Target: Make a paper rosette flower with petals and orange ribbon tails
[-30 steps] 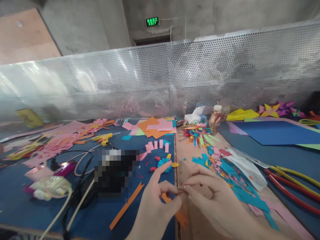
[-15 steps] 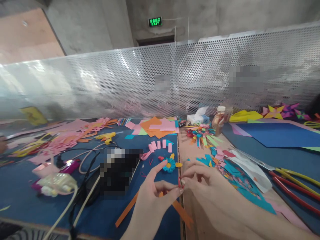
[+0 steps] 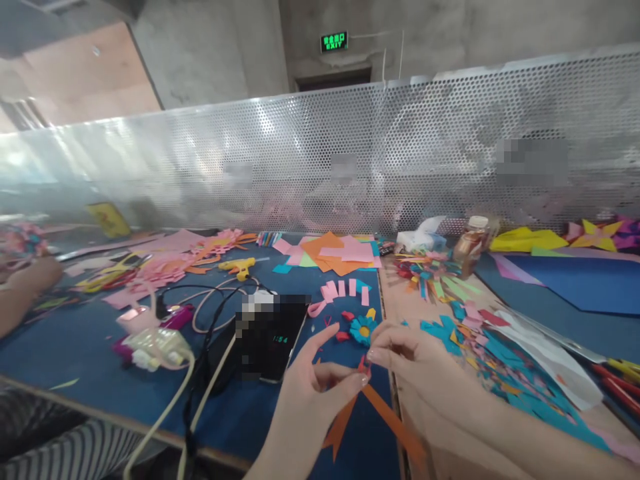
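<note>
My left hand (image 3: 320,393) pinches a small folded piece of red paper (image 3: 363,364) between thumb and finger, with the forefinger raised. My right hand (image 3: 425,353) is closed, its thumb and fingertips at the upper end of the same red piece. Just beyond the fingers lies a blue paper flower (image 3: 362,330) with a yellow centre; small red and yellow paper petals lie around it. Below the hands, orange paper strips (image 3: 393,417) lie across the table, partly hidden by my left hand. Short pink paper pieces (image 3: 342,289) stand in a curved row behind the flower.
A phone (image 3: 285,343) and tangled cables lie left, near a yellow glue gun (image 3: 239,268). Paper scraps (image 3: 520,387) and scissors (image 3: 617,387) are at right. A bottle (image 3: 473,243) stands behind. At far left, another person's hand (image 3: 35,283) is by a paper bundle.
The view has swung left, so things sit further right in the picture. More of the red piece shows between my fingers. The other person's hand and paper bundle have come into view.
</note>
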A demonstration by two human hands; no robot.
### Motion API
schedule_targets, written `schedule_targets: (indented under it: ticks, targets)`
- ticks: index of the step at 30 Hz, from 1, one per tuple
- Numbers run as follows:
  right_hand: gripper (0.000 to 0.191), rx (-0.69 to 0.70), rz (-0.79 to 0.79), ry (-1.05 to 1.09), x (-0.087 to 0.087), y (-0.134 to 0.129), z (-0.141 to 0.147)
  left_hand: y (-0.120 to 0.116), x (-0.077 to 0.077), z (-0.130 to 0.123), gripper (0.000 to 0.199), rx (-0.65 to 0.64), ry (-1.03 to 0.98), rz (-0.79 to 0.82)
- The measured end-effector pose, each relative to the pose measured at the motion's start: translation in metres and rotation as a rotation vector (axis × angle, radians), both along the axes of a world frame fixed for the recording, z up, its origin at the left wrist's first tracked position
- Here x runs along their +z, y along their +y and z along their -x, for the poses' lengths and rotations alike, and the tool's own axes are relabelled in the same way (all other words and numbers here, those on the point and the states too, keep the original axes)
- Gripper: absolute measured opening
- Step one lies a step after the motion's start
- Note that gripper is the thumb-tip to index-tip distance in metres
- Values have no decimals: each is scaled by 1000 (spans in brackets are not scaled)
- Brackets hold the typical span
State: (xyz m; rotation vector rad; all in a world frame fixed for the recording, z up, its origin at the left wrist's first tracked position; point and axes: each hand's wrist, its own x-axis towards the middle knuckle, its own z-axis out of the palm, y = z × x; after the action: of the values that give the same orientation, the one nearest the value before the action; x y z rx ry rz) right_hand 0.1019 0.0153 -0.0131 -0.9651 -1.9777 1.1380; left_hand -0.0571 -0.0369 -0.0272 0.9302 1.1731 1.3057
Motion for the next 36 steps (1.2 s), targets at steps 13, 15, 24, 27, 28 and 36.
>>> schedule_targets:
  ticks: [13, 15, 24, 27, 28, 36]
  targets:
    - [25, -47, -137, -201, 13, -9, 23, 1, 2, 12, 70, 86, -114, -13]
    - [21, -54, -96, -183, 13, -7, 27, 3, 0, 14, 70, 74, -110, -21]
    - [21, -28, -81, -270, 11, 28, 43, -6, -9, 35, 80, 103, -158, 5]
    - [23, 63, -218, -452, 9, 47, 54, -17, -12, 50, 58, 176, -21, -68]
    - [23, 86, -252, -503, 7, 53, 59, -21, -14, 56, 50, 160, 76, -95]
    - [22, 84, -403, -627, 2, 67, 81, -25, -38, 81, 22, 65, 1044, -535]
